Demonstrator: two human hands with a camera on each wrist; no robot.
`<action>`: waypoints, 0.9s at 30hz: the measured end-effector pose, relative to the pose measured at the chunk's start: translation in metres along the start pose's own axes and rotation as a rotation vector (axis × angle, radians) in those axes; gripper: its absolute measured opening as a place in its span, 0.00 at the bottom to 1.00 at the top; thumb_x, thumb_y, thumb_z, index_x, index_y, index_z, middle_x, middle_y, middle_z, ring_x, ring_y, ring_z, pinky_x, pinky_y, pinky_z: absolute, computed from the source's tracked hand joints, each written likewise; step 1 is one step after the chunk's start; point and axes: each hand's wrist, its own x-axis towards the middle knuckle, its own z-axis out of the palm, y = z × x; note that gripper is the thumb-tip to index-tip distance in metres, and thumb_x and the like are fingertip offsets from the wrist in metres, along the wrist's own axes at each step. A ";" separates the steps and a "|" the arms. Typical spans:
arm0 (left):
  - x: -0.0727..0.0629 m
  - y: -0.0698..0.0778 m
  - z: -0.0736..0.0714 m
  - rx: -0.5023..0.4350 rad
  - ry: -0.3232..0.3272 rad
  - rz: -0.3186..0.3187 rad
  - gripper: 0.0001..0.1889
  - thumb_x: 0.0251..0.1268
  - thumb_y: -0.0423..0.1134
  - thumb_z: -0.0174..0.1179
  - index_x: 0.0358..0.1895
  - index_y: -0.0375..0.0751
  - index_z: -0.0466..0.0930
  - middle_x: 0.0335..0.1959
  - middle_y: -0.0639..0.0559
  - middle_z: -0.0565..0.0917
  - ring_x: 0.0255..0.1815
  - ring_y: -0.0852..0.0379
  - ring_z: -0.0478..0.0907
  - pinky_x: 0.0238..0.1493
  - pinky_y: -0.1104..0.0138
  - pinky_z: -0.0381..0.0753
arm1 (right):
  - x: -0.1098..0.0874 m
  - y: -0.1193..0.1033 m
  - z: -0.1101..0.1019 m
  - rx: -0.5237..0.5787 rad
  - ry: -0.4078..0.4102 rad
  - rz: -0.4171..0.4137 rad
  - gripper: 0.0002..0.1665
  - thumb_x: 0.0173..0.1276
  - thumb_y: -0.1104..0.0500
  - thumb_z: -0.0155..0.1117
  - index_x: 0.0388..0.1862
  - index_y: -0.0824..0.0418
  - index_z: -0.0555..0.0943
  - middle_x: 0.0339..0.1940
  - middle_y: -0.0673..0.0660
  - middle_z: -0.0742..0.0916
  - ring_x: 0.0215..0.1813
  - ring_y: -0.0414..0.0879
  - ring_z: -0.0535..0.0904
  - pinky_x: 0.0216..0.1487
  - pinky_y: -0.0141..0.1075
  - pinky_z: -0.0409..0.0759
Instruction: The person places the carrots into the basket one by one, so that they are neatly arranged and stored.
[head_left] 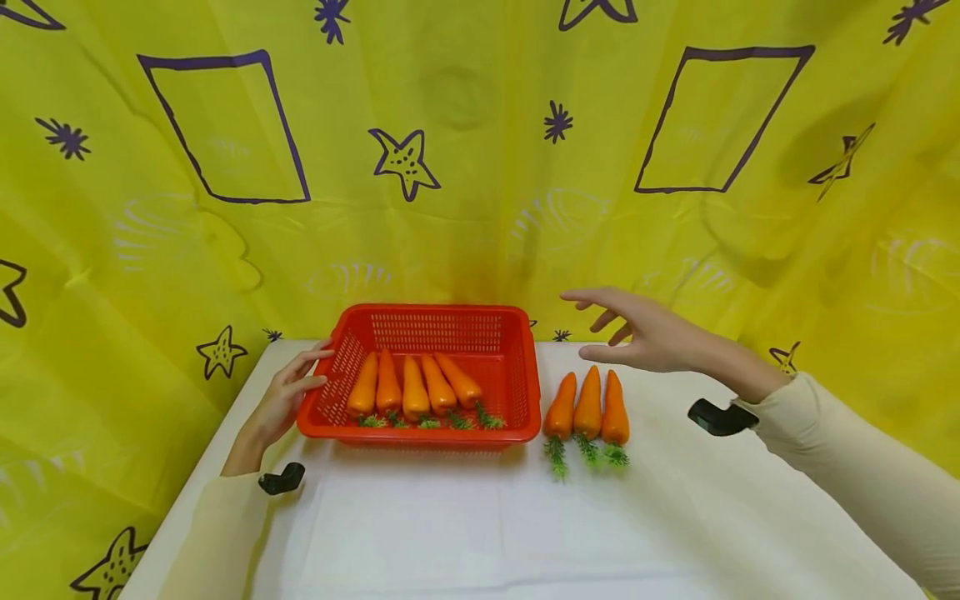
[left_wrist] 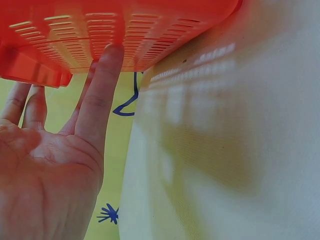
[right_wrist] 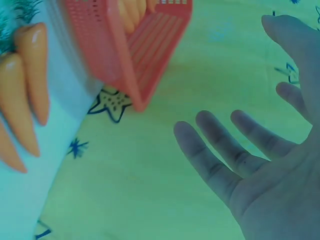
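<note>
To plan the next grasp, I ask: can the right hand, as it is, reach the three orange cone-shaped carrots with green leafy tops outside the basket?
Probably yes: the right hand is raised close to the three orange carrots, holding nothing, and no object visibly blocks the way.

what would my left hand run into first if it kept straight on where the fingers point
The red basket: the left hand touches its left side. Past that wall, depth is unclear; the line may reach the carrots inside or pass beyond them.
</note>
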 end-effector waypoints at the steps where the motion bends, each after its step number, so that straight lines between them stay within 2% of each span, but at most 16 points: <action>1: 0.000 0.001 0.000 -0.001 0.000 0.000 0.23 0.80 0.31 0.48 0.73 0.30 0.64 0.85 0.48 0.49 0.79 0.56 0.54 0.60 0.69 0.79 | -0.005 0.003 -0.002 -0.003 0.014 0.006 0.44 0.69 0.52 0.74 0.80 0.48 0.65 0.69 0.57 0.77 0.58 0.52 0.81 0.51 0.47 0.86; 6: 0.001 0.002 0.001 -0.005 -0.001 0.005 0.23 0.80 0.31 0.49 0.73 0.30 0.64 0.85 0.48 0.49 0.82 0.50 0.47 0.61 0.70 0.78 | -0.025 0.015 -0.004 0.001 0.065 0.033 0.44 0.68 0.55 0.75 0.80 0.50 0.66 0.67 0.60 0.78 0.55 0.52 0.83 0.49 0.43 0.86; 12: 0.001 0.001 0.001 -0.005 0.000 0.009 0.23 0.80 0.31 0.49 0.73 0.30 0.65 0.85 0.48 0.49 0.83 0.48 0.44 0.61 0.70 0.78 | -0.039 0.028 0.003 0.021 0.094 0.087 0.44 0.69 0.55 0.74 0.80 0.52 0.65 0.66 0.61 0.79 0.54 0.53 0.85 0.48 0.38 0.86; 19: 0.001 0.001 0.001 -0.004 -0.001 0.003 0.23 0.80 0.30 0.49 0.73 0.30 0.65 0.85 0.49 0.49 0.83 0.50 0.46 0.60 0.70 0.79 | -0.047 0.042 0.012 0.087 0.106 0.131 0.43 0.71 0.56 0.72 0.80 0.53 0.64 0.67 0.62 0.78 0.55 0.55 0.84 0.48 0.35 0.86; 23: 0.001 0.000 0.001 -0.007 0.002 0.000 0.22 0.80 0.31 0.49 0.73 0.32 0.66 0.85 0.49 0.49 0.82 0.52 0.48 0.60 0.70 0.79 | -0.050 0.051 0.019 0.125 0.115 0.151 0.42 0.72 0.56 0.70 0.80 0.52 0.64 0.69 0.63 0.78 0.54 0.54 0.84 0.47 0.36 0.86; 27: 0.000 0.000 0.001 -0.007 0.005 -0.002 0.22 0.80 0.31 0.49 0.73 0.32 0.66 0.85 0.49 0.49 0.81 0.53 0.50 0.60 0.70 0.79 | -0.053 0.063 0.029 0.202 0.126 0.173 0.40 0.73 0.57 0.68 0.80 0.55 0.63 0.69 0.66 0.76 0.54 0.57 0.84 0.44 0.39 0.87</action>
